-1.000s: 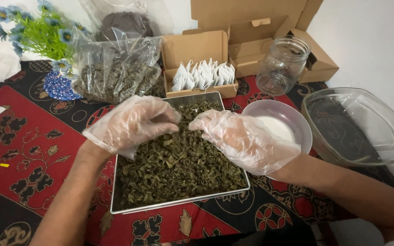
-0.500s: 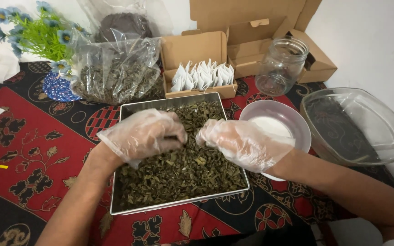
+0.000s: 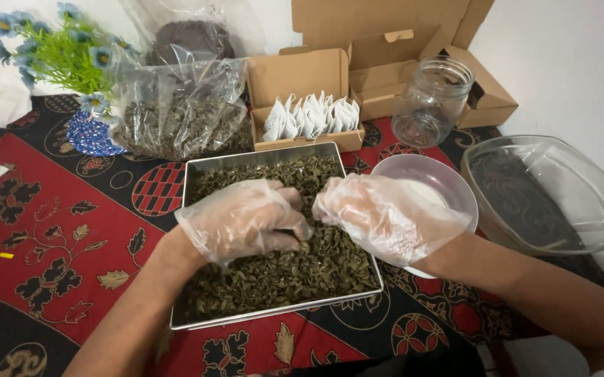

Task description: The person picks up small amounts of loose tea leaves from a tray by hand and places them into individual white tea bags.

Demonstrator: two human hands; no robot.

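A rectangular metal tray (image 3: 197, 169) lies on the patterned cloth, filled with dried green leaves (image 3: 295, 272). Both my hands wear thin clear plastic gloves and are over the tray's middle. My left hand (image 3: 246, 220) is curled into the leaves with its fingers closed around some of them. My right hand (image 3: 385, 216) hovers just to its right, fingers bent down with the tips touching the leaves; what is under the fingers is hidden. The two hands are almost touching.
Behind the tray are a clear plastic bag of dried leaves (image 3: 176, 112), a cardboard box of white filter bags (image 3: 309, 115) and a glass jar (image 3: 433, 98). A white bowl (image 3: 448, 181) and a glass dish (image 3: 560, 195) sit to the right. A blue flower vase (image 3: 89, 129) is at back left.
Both hands have moved toward me and slightly right over the tray. My left hand has dug lower into the leaves and closed its fingers.
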